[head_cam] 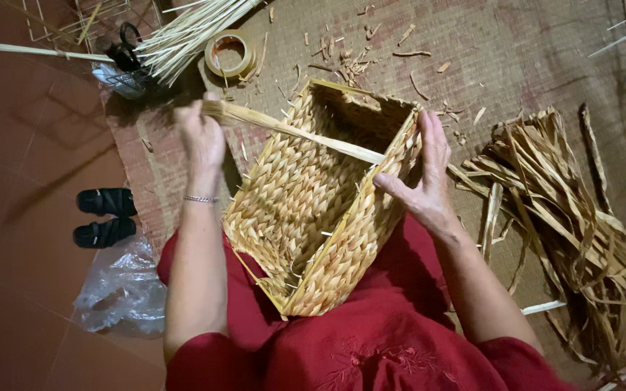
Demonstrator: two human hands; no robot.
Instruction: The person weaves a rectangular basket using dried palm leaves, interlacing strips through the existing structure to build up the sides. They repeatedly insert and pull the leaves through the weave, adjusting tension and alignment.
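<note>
A rectangular woven straw basket (306,210) rests tilted on my lap, its open side facing up. My left hand (201,134) is closed on the end of a long flat straw strand (291,132) and holds it stretched out to the left. The strand runs across the basket's opening to its right rim. My right hand (425,170) grips that right rim, thumb pressing on the weave where the strand meets it.
A heap of dried straw strips (574,224) lies on the mat at my right. A tape roll (230,53), black scissors (124,47) and a bundle of thin reeds (190,29) lie ahead. Black sandals (104,216) and a plastic bag (121,289) are on the floor at left.
</note>
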